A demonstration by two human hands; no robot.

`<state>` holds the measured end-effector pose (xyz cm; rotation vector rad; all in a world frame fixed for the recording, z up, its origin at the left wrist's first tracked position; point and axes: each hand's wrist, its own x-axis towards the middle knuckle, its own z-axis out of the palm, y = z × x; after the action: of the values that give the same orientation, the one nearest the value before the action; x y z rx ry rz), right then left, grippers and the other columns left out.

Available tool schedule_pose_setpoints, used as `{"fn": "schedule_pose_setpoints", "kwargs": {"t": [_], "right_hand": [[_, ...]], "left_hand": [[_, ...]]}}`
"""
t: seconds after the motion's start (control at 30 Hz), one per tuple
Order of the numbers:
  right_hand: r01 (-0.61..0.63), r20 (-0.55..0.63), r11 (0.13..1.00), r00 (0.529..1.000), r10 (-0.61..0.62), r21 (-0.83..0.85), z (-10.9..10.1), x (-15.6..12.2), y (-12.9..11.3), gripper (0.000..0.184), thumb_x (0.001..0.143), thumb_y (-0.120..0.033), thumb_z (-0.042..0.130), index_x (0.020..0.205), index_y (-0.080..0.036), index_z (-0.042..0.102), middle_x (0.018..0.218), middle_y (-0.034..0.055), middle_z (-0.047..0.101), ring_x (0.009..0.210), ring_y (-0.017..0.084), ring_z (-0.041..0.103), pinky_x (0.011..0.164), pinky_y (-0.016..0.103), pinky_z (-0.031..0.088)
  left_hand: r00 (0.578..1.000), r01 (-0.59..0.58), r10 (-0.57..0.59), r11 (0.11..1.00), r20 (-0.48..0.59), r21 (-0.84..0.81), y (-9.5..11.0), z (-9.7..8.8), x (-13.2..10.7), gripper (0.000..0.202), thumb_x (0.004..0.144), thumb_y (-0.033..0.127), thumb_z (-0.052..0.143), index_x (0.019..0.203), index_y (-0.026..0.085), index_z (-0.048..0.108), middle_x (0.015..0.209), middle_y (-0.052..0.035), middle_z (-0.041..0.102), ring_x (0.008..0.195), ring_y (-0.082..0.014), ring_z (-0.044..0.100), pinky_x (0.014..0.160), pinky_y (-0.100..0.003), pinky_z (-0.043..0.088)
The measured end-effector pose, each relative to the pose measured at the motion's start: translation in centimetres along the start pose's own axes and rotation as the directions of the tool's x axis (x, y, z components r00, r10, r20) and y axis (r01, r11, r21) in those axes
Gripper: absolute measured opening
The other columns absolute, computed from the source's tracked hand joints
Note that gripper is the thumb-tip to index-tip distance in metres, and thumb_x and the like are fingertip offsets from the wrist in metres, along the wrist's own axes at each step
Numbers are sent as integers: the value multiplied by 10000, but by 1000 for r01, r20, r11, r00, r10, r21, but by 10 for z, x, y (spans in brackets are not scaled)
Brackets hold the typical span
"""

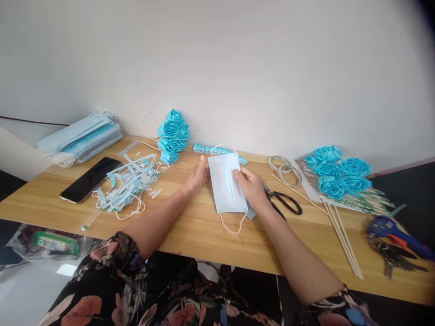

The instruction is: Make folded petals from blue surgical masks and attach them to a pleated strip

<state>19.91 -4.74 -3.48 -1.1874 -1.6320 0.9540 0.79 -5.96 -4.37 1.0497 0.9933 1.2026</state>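
My right hand (pixel 250 186) pinches a pale blue face mask (pixel 224 185) at its right edge, thumb on the front and fingers behind. The mask hangs upright above the middle of the table, with white ear loops at its top and bottom. Beside its left edge is my left hand (pixel 197 177), thumb stretched up and fingers loosely extended, their tips partly hidden. Black-handled scissors (pixel 287 202) lie by my right wrist, blades partly covered. Behind the mask, a strip of folded blue pieces (pixel 204 148) lies near the wall.
Cut mask scraps (pixel 127 185), a phone (pixel 91 179) and a stack of masks (pixel 81 138) lie left. Blue flowers (pixel 173 136) stand at the back. Tape rolls (pixel 290 175), sticks (pixel 343 240), more flowers (pixel 355 167), a glue gun (pixel 397 235) and keys (pixel 390 258) lie right.
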Motion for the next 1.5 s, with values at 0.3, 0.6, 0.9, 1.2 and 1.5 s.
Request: {"fn": "schedule_pose_setpoints", "kwargs": {"t": [0.3, 0.6, 0.9, 1.2, 1.5], "right_hand": [[-178, 135, 898, 982, 134, 403, 5, -2, -6, 345, 765, -458, 715, 1013, -220, 701, 904, 0, 733, 754, 178, 639, 674, 272, 477], [-370, 227, 797, 928, 295, 477, 6, -8, -8, 383, 640, -495, 838, 793, -163, 726, 711, 44, 744, 610, 210, 674, 590, 315, 512], [-111, -87, 693, 966, 244, 712, 2, 8, -8, 356, 655, -445, 829, 891, -204, 718, 924, 32, 774, 936, 227, 712, 817, 329, 582], [-53, -193, 545, 903, 384, 837, -12, 28, 6, 249, 724, -353, 779, 927, -231, 701, 929, -20, 772, 1032, 171, 696, 900, 268, 576], [-217, 36, 712, 965, 260, 668, 8, 5, 0, 393, 620, -460, 859, 858, -183, 714, 857, 45, 776, 917, 258, 717, 826, 362, 576]], "left_hand": [[998, -6, 4, 999, -55, -38, 2, 2, -4, 570, 568, 614, 828, 824, 117, 717, 814, -78, 733, 719, -183, 650, 667, -277, 500], [989, -28, 3, 986, 145, 166, 3, 4, -11, 490, 630, 594, 789, 684, 113, 715, 769, -80, 740, 678, -176, 646, 647, -270, 502], [928, -126, -22, 921, 373, 369, 2, 8, -16, 404, 677, 492, 763, 555, 130, 630, 518, 12, 580, 467, -72, 427, 452, -205, 291], [919, -193, 55, 926, 389, 325, 6, 6, -14, 511, 767, 637, 645, 657, 140, 698, 677, -56, 683, 629, -141, 575, 611, -247, 430], [976, -138, 86, 955, 199, 261, 3, 4, -10, 562, 681, 680, 693, 704, 119, 663, 662, -10, 602, 611, -127, 518, 577, -241, 385]]}}
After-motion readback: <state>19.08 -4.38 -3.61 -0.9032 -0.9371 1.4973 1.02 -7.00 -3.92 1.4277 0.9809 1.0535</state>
